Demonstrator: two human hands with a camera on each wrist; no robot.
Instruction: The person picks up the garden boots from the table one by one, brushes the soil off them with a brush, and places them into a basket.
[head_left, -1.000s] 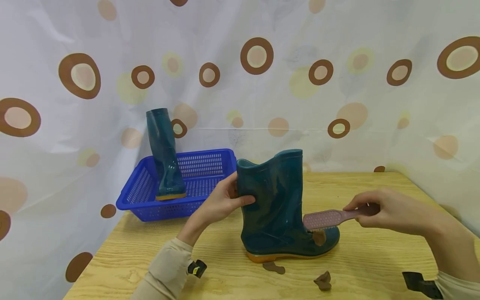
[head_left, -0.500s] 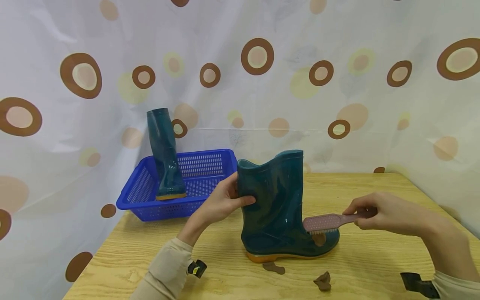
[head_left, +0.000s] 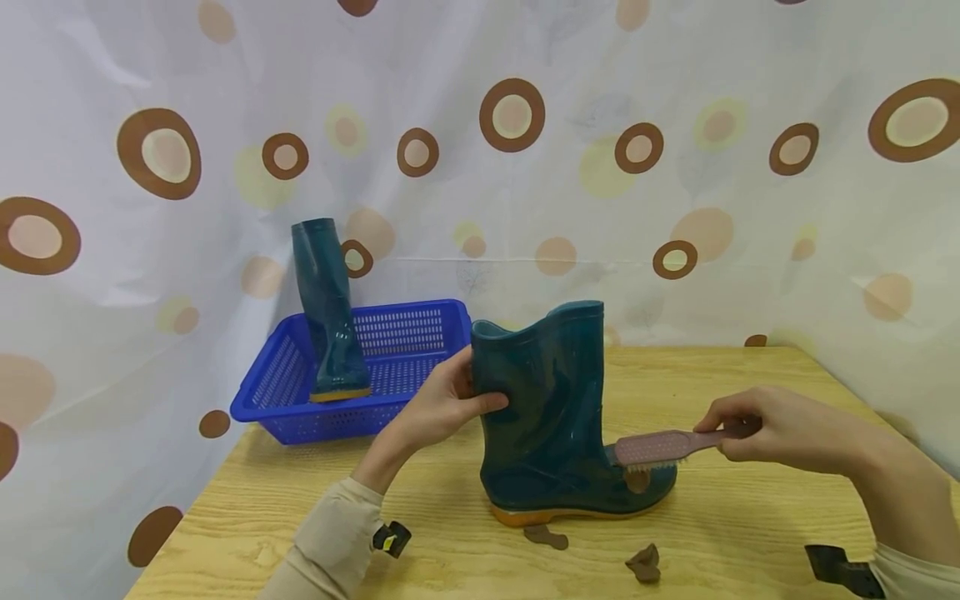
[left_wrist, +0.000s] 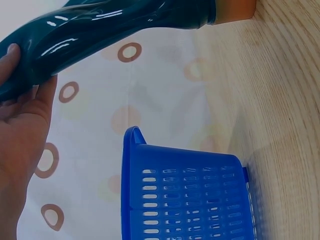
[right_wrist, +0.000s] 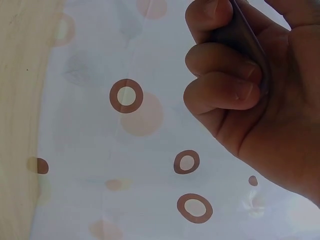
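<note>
A dark green rubber boot (head_left: 543,417) with an orange sole stands upright on the table, toe to the right. My left hand (head_left: 442,404) grips the back of its shaft, thumb on the near side; the left wrist view shows this hand (left_wrist: 22,125) around the boot (left_wrist: 115,35). My right hand (head_left: 787,429) holds a pinkish brush (head_left: 652,448) by its handle, fingers curled round it in the right wrist view (right_wrist: 225,75). The bristles lie against the top of the boot's foot, just above a brown patch (head_left: 637,479) stuck there.
Behind on the left, a blue plastic basket (head_left: 300,410) holds another green boot (head_left: 324,308), upright. Two brown pieces, one flat (head_left: 546,537) and one crumpled (head_left: 644,564), lie on the wooden table (head_left: 450,558) in front of the boot. A patterned curtain (head_left: 570,208) hangs behind.
The brush has shifted slightly right and down along the boot's foot, with my right hand. The left hand and the boot stay in place.
</note>
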